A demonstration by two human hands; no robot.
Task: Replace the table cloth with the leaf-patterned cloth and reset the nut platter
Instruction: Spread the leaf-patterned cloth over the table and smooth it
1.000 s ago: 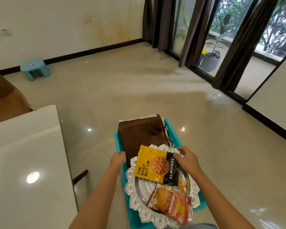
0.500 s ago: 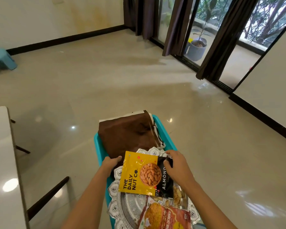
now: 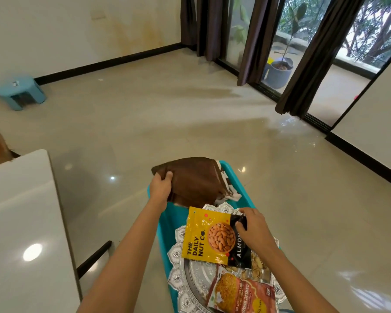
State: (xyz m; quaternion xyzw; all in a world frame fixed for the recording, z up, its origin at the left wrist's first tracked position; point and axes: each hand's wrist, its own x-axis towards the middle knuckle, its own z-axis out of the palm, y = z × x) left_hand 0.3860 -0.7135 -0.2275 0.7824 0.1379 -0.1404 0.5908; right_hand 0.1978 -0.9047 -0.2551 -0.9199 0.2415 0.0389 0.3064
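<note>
A teal tray (image 3: 237,177) holds a folded brown cloth (image 3: 194,179) at its far end, with a white-and-brown patterned cloth (image 3: 226,195) showing under it. My left hand (image 3: 161,187) grips the brown cloth's left edge and lifts it. A silver nut platter (image 3: 194,276) lies on the near part of the tray. On it rest a yellow almond packet (image 3: 210,238), an orange garlic snack packet (image 3: 239,294) and a clear bag of nuts (image 3: 257,264). My right hand (image 3: 253,227) pinches the almond packet's upper right corner.
A white glossy table (image 3: 20,222) stands at the left, with a dark chair rail (image 3: 93,256) beside it. A small blue stool (image 3: 20,91) sits by the far wall. Dark curtains (image 3: 303,59), glass doors and a potted plant (image 3: 279,71) are at the back right.
My left hand moved from the platter's rim up to the brown cloth and took hold of it, raising its left side. My right hand stays on the almond packet. The view swung back left.
</note>
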